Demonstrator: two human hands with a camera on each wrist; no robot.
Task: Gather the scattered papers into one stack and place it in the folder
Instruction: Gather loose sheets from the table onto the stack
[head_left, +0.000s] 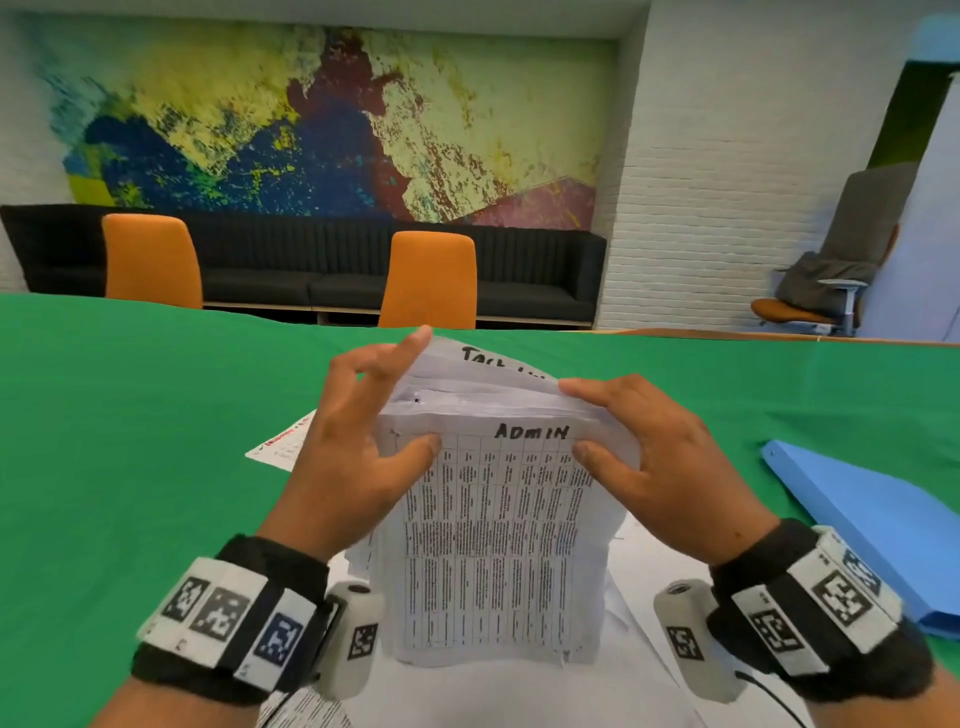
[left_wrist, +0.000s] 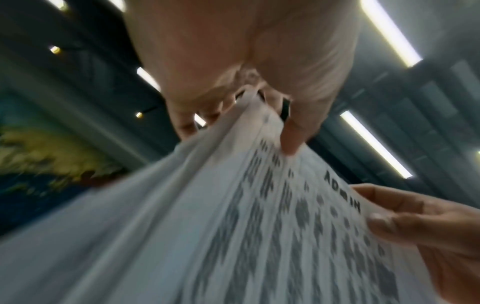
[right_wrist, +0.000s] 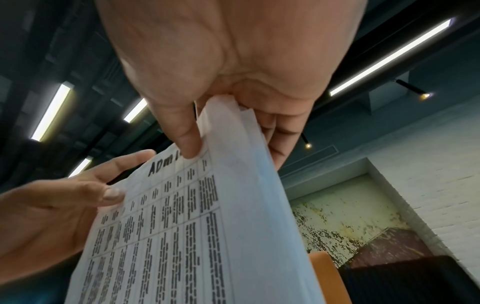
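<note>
I hold a stack of white printed papers (head_left: 498, 540) upright above the green table (head_left: 130, 441), its front sheet marked "ADMIN" over a table of text. My left hand (head_left: 358, 462) grips the stack's top left corner, thumb on the front sheet. My right hand (head_left: 654, 457) grips the top right corner, thumb on the front and fingers behind. The stack (left_wrist: 233, 236) fills the left wrist view, and the stack (right_wrist: 197, 226) shows again in the right wrist view with both thumbs on it. A blue folder (head_left: 878, 525) lies closed at the right.
A loose sheet with red print (head_left: 283, 441) lies on the table left of the stack. More white sheets (head_left: 623, 654) lie under the stack near me. Two orange chairs (head_left: 428, 278) and a black sofa (head_left: 535, 270) stand beyond the table's far edge.
</note>
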